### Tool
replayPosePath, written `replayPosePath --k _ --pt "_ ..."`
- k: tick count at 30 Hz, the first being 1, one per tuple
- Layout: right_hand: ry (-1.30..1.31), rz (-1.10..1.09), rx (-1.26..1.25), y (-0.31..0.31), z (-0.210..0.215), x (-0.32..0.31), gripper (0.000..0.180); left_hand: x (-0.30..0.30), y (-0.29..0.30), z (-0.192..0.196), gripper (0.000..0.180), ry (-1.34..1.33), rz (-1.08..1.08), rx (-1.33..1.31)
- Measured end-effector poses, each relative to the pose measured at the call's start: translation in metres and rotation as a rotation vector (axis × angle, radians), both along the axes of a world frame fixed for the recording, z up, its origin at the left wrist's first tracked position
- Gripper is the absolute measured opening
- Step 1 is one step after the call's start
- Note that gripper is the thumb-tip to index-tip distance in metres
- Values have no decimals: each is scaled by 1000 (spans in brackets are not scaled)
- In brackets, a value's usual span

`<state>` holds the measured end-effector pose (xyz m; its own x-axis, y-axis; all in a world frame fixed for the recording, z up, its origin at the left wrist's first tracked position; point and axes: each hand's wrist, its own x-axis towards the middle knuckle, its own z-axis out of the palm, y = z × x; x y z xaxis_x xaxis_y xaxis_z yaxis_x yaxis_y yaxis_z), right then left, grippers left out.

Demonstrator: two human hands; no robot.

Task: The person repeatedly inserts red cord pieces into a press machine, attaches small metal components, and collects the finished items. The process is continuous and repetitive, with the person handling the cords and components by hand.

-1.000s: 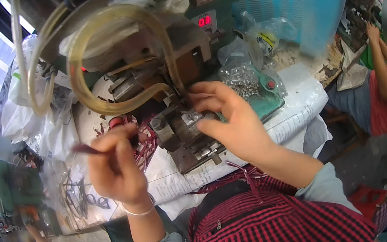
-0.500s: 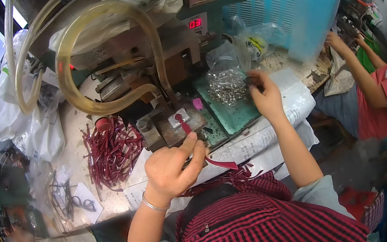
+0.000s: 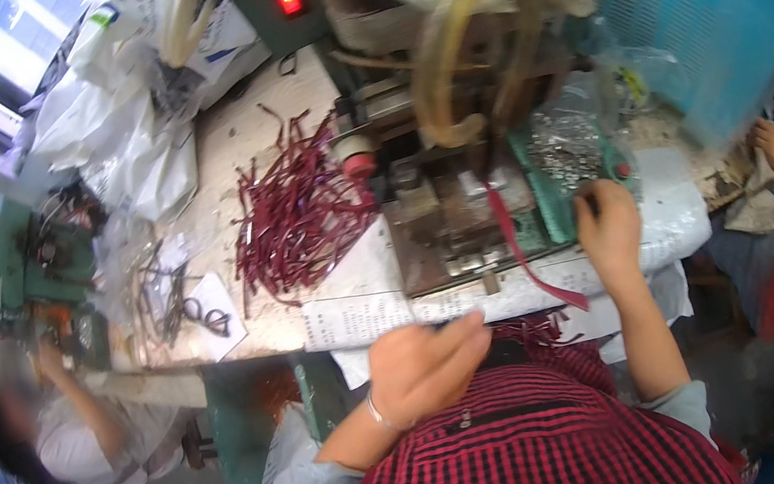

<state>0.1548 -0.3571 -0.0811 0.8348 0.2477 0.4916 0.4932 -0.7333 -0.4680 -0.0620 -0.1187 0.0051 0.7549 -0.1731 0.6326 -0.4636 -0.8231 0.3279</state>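
A long dark red strap [image 3: 514,240] hangs from the press block [image 3: 480,192] over the bench's front edge, with neither hand on it. Low in front of the bench is my left hand [image 3: 432,367], a bracelet at its wrist. Its fingers are stretched to the right, slightly blurred, with nothing visible in them. My right hand [image 3: 611,225] is at the front edge of the green tray [image 3: 548,206], fingers curled together. What they pinch, if anything, is too small to make out. Small shiny metal pieces [image 3: 563,151] are heaped on the tray just beyond it.
A pile of dark red straps [image 3: 297,216] covers the bench left of the press. More straps [image 3: 534,328] lie at my lap. A curved yellowish hose [image 3: 428,63] arches over the press. Blue crate [image 3: 705,9] stands at back right. Co-workers sit at left and right.
My left hand has let go of the strap and drawn back toward my lap. The strap stays at the press. My right hand has drawn slightly nearer from the metal pieces. The view has swung left.
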Motion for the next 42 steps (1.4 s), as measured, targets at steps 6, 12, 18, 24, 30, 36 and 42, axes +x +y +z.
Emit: replayPosePath --k 6,12,18,24,30,36,42 --pt "-109 -7 174 5 6 7 13 4 54 36 17 -575 644 -304" --pt "-106 5 192 14 5 5 8 97 135 -53 7 124 914 268" --pt "-87 -159 172 -41 0 -25 10 102 155 -102 15 220 1051 256" --pt "14 93 457 -2 57 -36 11 94 149 -71 19 46 646 -667" --pt "167 376 765 92 77 -10 26 95 128 -78 21 223 480 -996" --pt "320 379 1012 102 79 -32 32 81 98 -69 11 -56 498 -937" --pt "411 461 992 104 102 -44 45 74 32 37 15 -482 174 -313"
